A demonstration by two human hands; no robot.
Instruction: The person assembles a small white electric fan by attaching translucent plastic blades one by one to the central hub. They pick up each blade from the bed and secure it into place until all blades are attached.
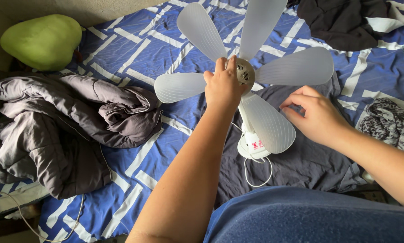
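Note:
A small white fan (265,121) with several translucent blades stands upright over the bed, its cord (256,173) looping below the base. My left hand (222,85) grips the round hub (246,74) at the centre of the blades. My right hand (316,114) hovers just right of the lowest blade, fingers curled and apart, holding nothing. A dark grey cloth (301,157) lies under the fan.
The blue bedsheet with white stripes (134,49) covers the bed. A crumpled grey quilted jacket (62,126) lies at left, a green pillow (42,40) at top left, dark clothes (345,22) at top right, a patterned scarf (390,123) at right.

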